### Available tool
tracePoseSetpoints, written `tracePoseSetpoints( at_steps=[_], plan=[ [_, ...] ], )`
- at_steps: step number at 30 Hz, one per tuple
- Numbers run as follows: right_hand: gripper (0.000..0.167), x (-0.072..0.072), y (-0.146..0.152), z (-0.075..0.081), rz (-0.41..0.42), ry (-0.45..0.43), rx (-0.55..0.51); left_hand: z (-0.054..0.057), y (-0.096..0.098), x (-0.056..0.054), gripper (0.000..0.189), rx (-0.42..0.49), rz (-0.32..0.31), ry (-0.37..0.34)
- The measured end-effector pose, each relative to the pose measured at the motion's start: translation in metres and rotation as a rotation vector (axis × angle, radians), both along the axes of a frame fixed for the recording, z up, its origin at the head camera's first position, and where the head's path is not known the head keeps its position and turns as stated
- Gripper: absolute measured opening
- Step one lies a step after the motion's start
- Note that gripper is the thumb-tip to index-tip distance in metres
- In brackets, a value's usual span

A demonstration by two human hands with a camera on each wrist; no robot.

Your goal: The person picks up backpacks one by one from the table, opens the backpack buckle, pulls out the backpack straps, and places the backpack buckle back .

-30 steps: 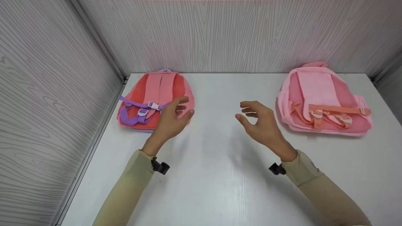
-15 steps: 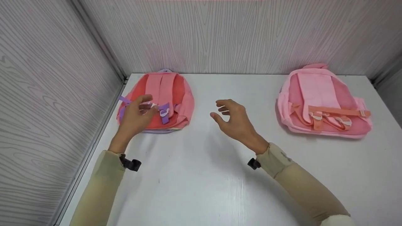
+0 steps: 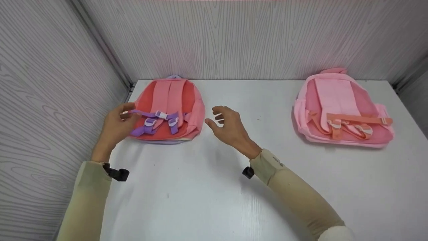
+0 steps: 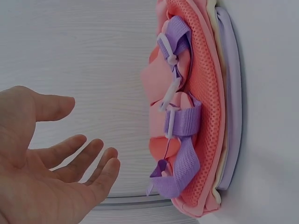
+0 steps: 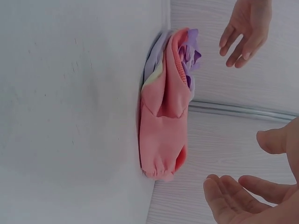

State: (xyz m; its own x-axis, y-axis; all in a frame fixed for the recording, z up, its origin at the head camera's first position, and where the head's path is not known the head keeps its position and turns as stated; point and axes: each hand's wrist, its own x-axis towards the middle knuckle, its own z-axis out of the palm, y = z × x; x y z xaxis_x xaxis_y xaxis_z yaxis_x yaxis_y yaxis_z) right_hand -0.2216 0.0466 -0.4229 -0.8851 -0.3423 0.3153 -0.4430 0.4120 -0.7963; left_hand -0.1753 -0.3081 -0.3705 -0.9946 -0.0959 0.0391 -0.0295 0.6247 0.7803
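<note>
A coral-pink backpack (image 3: 197, 113) with purple straps and white buckles lies back panel up at the table's far left. My left hand (image 3: 118, 122) hovers over its left edge, fingers loosely bent and holding nothing. The left wrist view has this hand (image 4: 60, 163) apart from the purple straps (image 4: 184, 158). To the backpack's right hangs my right hand (image 3: 227, 125), fingers relaxed and thumb apart, with nothing in it. In the right wrist view, a gap separates the right hand (image 5: 257, 186) from the backpack's side (image 5: 163, 135).
A light pink backpack (image 3: 337, 97) with orange straps lies at the far right of the white table (image 3: 207, 201). Wood-grain panels (image 3: 220, 40) rise behind and on the left (image 3: 40, 100). Each wrist carries a small black camera (image 3: 120, 174).
Both hands have moved left, the left one across the coral backpack to its left edge, the right one close to its right side. The backpacks have not moved on the table.
</note>
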Motion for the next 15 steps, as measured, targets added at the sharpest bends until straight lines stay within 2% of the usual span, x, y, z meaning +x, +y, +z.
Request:
tracePoseSetpoints(
  at_steps=[7, 15],
  plan=[
    [0.042, -0.006, -0.02, -0.014, -0.003, -0.052, -0.016, -0.001, -0.025, 0.001, 0.062, -0.056, 0.056, -0.026],
    [0.049, -0.011, -0.038, -0.024, -0.018, -0.098, 0.007, -0.013, -0.047, -0.014, 0.065, -0.059, 0.075, -0.111]
  ],
)
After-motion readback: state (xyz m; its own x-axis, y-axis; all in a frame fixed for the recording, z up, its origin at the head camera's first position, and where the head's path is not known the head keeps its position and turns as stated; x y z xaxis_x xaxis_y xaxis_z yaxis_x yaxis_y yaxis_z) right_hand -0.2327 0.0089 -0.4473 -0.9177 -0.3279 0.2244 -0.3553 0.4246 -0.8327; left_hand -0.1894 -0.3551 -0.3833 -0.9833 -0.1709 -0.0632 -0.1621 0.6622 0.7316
